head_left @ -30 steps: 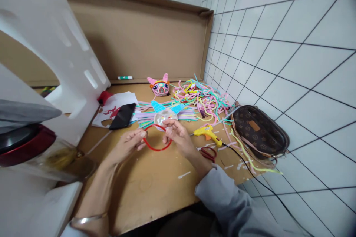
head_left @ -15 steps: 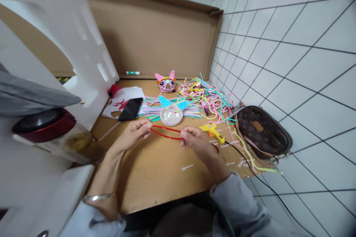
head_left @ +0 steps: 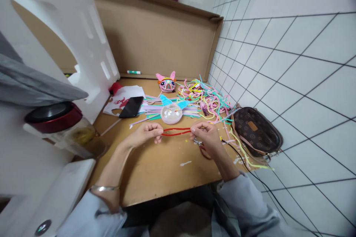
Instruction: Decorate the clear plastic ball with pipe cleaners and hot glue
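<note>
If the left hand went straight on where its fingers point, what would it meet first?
Beyond the red loop it holds, the left hand would likely meet the right hand, pinching the loop's other end; depth is uncertain from this view.

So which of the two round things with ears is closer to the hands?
The blue-eared clear ball, just beyond the red loop. The pink-eared ball sits farther back, nearer the cardboard wall.

Red scissors (head_left: 204, 153) partly out of sight behind the right grip (head_left: 207, 136)
</note>
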A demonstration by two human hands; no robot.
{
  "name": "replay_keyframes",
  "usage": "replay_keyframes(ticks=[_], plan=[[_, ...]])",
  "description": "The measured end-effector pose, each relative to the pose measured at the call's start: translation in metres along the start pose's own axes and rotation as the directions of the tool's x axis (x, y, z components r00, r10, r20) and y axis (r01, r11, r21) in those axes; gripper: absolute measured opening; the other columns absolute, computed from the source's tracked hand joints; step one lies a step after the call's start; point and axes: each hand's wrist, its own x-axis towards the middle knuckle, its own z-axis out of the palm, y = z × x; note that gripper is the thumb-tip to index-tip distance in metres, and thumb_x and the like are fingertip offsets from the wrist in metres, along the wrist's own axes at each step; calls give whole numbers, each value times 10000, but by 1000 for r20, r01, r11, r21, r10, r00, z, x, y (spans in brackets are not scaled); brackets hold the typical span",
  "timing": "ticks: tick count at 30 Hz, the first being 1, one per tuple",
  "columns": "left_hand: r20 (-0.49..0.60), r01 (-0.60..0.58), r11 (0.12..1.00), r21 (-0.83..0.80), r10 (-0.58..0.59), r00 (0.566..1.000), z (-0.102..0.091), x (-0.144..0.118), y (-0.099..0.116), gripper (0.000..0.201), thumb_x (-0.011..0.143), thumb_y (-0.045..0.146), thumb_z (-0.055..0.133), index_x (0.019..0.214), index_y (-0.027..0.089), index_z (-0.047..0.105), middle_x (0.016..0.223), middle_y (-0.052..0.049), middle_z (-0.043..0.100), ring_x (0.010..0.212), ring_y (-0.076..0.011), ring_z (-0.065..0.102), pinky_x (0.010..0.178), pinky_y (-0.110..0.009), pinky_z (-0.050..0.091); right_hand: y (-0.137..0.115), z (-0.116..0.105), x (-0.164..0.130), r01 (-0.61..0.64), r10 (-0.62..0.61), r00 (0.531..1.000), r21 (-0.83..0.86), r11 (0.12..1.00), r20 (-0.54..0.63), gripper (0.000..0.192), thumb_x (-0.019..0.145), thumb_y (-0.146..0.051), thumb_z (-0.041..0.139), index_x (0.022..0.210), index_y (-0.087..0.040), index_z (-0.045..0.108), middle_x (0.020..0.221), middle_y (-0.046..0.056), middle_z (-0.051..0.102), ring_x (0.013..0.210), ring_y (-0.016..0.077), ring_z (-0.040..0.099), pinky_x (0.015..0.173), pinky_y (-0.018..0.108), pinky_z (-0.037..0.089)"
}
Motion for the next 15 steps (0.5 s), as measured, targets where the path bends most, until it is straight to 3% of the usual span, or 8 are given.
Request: replay_keyframes(ticks=[3,6,9,11,13,14,15], plan=[[-80,-18,999,-41,14,997,2,0,-1,488,662,621,811,724,149,702,621,-59,689,541,-140,601,536,-237,474,-1,-5,3,-20,20,1000,-36,999,3,299,612,-420,851,644,-181,675,571,7,678,502,132,620,521,258,521],[-147,-26,995,-92,12,989,5,0,0,527,637,622,833,843,146,736,719,-74,719,635,-160,643,588,-247,508,-5,-22,23,33,-40,992,-67,997,-118,286,628,-424,820,682,-181,678,588,1,686,538,136,634,562,259,541],[-180,-19,994,-105,0,984,6,1,2,528,618,608,854,840,143,736,728,-65,709,637,-146,623,593,-242,500,-15,-50,68,114,-156,922,-135,984,-353,274,639,-416,782,674,-188,633,566,-22,648,527,129,610,558,253,534],[-181,-9,995,-96,-9,983,7,1,3,518,608,601,861,821,146,734,702,-55,696,623,-136,602,592,-240,492,-23,-72,107,93,-207,878,-270,958,-432,271,706,-435,733,707,-188,621,586,-22,643,553,130,619,613,270,558],[-177,9,996,-90,-25,984,7,2,3,518,602,606,860,813,151,734,689,-50,693,616,-131,591,595,-241,489,-31,-94,145,5,-246,901,-558,830,-358,251,828,-421,632,872,-175,657,741,6,702,666,137,671,690,270,569],[-176,18,996,-88,-34,984,7,2,3,520,599,610,858,814,153,734,687,-48,693,615,-130,590,599,-242,489,-34,-104,161,-63,-243,917,-716,696,-316,257,893,-393,541,965,-179,662,838,15,725,722,131,689,717,258,565],[-174,26,996,-85,-41,984,6,2,3,523,597,613,856,816,154,735,685,-47,694,616,-130,592,602,-242,490,-36,-113,175,-91,-238,921,-766,637,-307,260,921,-338,492,1006,-168,669,916,43,739,779,140,703,747,260,557]])
